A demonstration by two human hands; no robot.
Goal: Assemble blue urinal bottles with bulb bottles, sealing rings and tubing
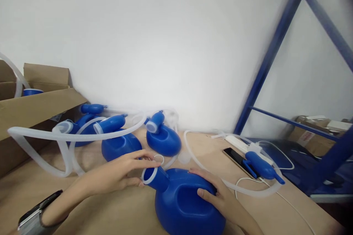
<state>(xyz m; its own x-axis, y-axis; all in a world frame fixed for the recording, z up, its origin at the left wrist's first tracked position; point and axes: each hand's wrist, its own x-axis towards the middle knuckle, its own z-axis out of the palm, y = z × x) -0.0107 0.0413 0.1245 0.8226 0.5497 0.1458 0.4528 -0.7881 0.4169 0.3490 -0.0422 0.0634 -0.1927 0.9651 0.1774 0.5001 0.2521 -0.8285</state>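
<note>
1. Head view: the nearest blue bottle (187, 202) lies on its side on the tan table (116, 213), right in front of the person, its short neck pointing up and to the left.
2. The right hand (217, 196) rests flat over the bottle's rounded top beside the handle hollow, fingers spread and loosely curled, steadying the bottle more than gripping it.
3. The left hand (121, 174) reaches across to the bottle's mouth, its fingertips pinched at the white ring (150, 176) round the neck. Whether it holds a separate small part there I cannot tell; a thin clear loop shows just above the fingers.
4. As a judgement: no hose is joined to this bottle's neck, so its fitting looks unfinished, with the work at the collar stage.
5. Three other bottles (164, 139) stand further back near the wall, each with a blue funnel-shaped piece and a clear ribbed hose (68, 136) fitted; those look done.
6. A loose blue funnel piece (261, 167) with its hose lies to the right, near a phone (237, 158) and a white power strip (239, 143).
7. The bottle is glossy, moulded blue plastic, squat and bulbous, with a sunken grip in its upper face.
8. An open cardboard box (35, 106) sits at the left.
</note>
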